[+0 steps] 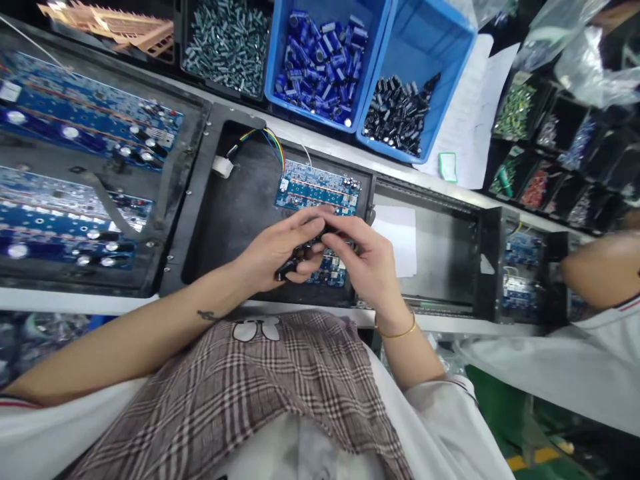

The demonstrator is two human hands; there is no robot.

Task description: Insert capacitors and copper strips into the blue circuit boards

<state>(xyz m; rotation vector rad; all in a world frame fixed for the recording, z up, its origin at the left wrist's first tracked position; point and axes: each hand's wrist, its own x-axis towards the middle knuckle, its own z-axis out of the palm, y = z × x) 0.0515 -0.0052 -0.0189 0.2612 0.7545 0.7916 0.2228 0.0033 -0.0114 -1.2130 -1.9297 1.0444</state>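
My left hand point(285, 250) is closed around several black capacitors point(286, 269), which stick out below its fingers. My right hand point(367, 260) meets it at the fingertips, its thumb and forefinger pinched on a small dark part that looks like another black capacitor. Both hands are over a black tray point(230, 227). Behind them in that tray lies a blue circuit board point(320, 183) with coloured wires at its left end. A second blue board point(330, 268) is mostly covered by my hands.
Blue bins with blue capacitors point(323, 63) and black capacitors point(400, 113) stand behind the tray. Left of them is a box of small greenish parts point(227, 47). Populated boards point(75, 213) lie at left. A co-worker's arm point(603, 270) reaches in from the right.
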